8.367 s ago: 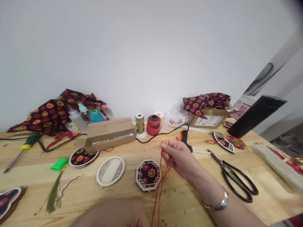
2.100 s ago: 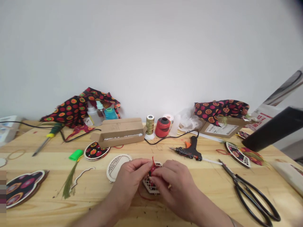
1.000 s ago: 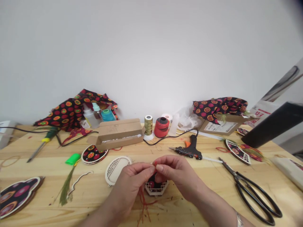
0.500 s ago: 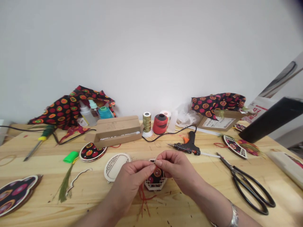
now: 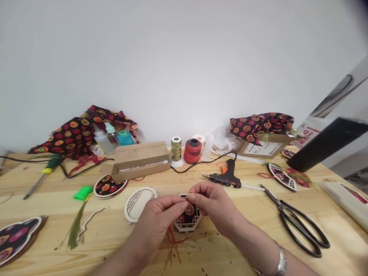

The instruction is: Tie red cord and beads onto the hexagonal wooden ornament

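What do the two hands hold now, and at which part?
The left hand and the right hand pinch a red cord between fingertips, at the top edge of the octagonal ornament; the cord's loose ends trail below.

Left hand (image 5: 156,220) and right hand (image 5: 214,203) meet fingertip to fingertip, knuckles up, thumbs and forefingers pinched tight, other fingers curled loosely, wrists angling inward.
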`<move>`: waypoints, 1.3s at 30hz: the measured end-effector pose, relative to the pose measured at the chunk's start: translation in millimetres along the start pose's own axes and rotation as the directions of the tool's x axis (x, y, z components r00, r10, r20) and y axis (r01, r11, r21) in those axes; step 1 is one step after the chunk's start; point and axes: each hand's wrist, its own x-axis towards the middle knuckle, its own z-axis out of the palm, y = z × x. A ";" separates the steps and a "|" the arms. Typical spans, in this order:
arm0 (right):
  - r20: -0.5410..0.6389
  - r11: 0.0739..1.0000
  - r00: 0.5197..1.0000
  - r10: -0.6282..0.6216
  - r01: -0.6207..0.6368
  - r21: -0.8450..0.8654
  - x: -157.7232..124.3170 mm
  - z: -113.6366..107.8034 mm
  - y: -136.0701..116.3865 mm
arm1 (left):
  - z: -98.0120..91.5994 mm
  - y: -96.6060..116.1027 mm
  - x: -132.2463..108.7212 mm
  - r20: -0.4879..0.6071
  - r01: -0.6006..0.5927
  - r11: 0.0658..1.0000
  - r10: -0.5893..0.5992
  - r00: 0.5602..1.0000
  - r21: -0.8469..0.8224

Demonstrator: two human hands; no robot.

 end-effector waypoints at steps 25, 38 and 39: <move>0.030 0.999 1.000 -0.005 0.007 -0.047 3.0 -5.2 2.7 | 2.7 2.5 -1.6 -0.071 0.011 1.000 -0.012 0.997 -0.006; -0.036 0.898 0.974 -0.224 0.192 -0.397 2.7 -8.2 -1.7 | -2.0 6.9 2.1 -0.253 -0.067 0.962 0.137 0.958 0.265; -0.039 0.866 0.964 -0.263 0.218 -0.450 2.1 -8.4 -2.1 | -2.4 7.2 1.8 -0.249 -0.084 0.954 0.159 0.955 0.288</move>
